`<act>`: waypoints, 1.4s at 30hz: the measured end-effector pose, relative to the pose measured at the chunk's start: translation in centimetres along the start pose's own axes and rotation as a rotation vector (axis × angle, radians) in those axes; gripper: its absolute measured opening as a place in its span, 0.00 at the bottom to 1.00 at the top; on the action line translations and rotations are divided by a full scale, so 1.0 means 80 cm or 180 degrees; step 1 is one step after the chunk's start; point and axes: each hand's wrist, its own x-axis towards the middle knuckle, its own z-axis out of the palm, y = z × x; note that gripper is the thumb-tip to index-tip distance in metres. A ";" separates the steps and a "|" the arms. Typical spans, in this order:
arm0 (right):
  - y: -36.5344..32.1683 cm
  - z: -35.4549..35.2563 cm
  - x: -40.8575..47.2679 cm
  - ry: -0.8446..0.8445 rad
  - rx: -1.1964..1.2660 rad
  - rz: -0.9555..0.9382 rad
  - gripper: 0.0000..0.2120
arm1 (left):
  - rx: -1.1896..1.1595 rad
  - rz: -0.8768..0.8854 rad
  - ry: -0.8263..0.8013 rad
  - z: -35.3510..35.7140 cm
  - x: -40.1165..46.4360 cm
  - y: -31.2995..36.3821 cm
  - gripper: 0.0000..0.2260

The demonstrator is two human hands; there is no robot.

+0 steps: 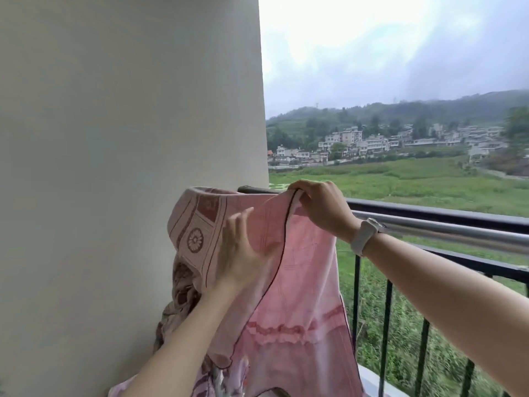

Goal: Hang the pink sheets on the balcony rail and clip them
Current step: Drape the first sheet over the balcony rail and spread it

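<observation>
A pink patterned sheet (297, 296) hangs bunched at the left end of the balcony rail (429, 212), close against the wall. My right hand (320, 209) pinches the sheet's dark-piped top edge at rail height. My left hand (239, 247) is spread with straight fingers against the sheet's front, a little blurred. A folded part with a flower motif (196, 239) curls over to the left. No clips are in view.
A white wall (128, 138) stands close on the left. A silver pole (458, 233) runs beside the black rail, with dark vertical bars (388, 325) below. Beyond lie green fields and distant houses. A white band is on my right wrist (365, 234).
</observation>
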 end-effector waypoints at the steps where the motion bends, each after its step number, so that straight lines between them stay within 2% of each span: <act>1: 0.001 -0.002 -0.001 0.0060 -0.0001 0.0042 0.14 | 0.0122 -0.0168 -0.0254 0.016 -0.006 -0.007 0.41; 2: 0.001 -0.005 -0.002 0.0092 -0.0040 0.0056 0.14 | 0.0197 -0.0324 -0.0347 0.033 -0.008 -0.011 0.44; 3: 0.002 -0.007 -0.003 0.0113 -0.0099 0.0035 0.14 | 0.0221 -0.0479 -0.0293 0.046 -0.008 -0.014 0.44; 4: 0.002 -0.010 -0.006 0.0128 -0.0147 -0.0008 0.13 | 0.0147 -0.0608 -0.0176 0.058 -0.004 -0.018 0.39; 6: 0.005 -0.017 -0.013 0.0138 -0.0213 -0.0121 0.12 | -0.0063 -0.0668 0.0191 0.065 0.000 -0.027 0.18; 7: 0.007 -0.021 -0.017 0.0145 -0.0246 -0.0175 0.12 | -0.0149 -0.0623 0.0334 0.058 0.000 -0.029 0.12; 11: 0.013 -0.037 -0.037 -0.0115 -0.0409 -0.0513 0.11 | -0.0110 -0.0293 0.0689 -0.005 0.013 -0.033 0.14; 14: 0.013 -0.046 -0.040 -0.0297 -0.0539 -0.0731 0.08 | 0.0027 -0.0326 0.0545 -0.047 0.025 -0.010 0.11; 18: 0.020 -0.073 -0.022 0.0227 -0.0648 -0.0430 0.08 | -0.0034 -0.0167 0.0536 -0.060 0.023 0.049 0.08; 22: 0.043 -0.146 -0.013 0.0587 -0.0860 0.0083 0.08 | -0.0592 0.0259 0.0634 -0.047 0.031 0.141 0.07; 27: 0.101 -0.275 -0.044 0.0636 -0.0928 0.0629 0.07 | -0.0851 0.0608 0.0240 0.010 0.030 0.264 0.07; 33: 0.146 -0.378 -0.116 0.0192 -0.0986 0.0840 0.09 | -0.1174 0.0930 -0.0278 0.087 0.006 0.382 0.06; 38: 0.155 -0.405 -0.165 -0.0401 -0.0817 0.1247 0.12 | -0.1033 0.0822 -0.0719 0.153 -0.032 0.400 0.01; 40: 0.147 -0.405 -0.181 -0.0474 -0.0588 0.1265 0.14 | -0.0927 0.0617 -0.0794 0.162 -0.040 0.387 0.05; 42: 0.132 -0.397 -0.191 -0.0550 -0.0565 0.1117 0.13 | -0.0998 0.0664 -0.1077 0.160 -0.047 0.371 0.11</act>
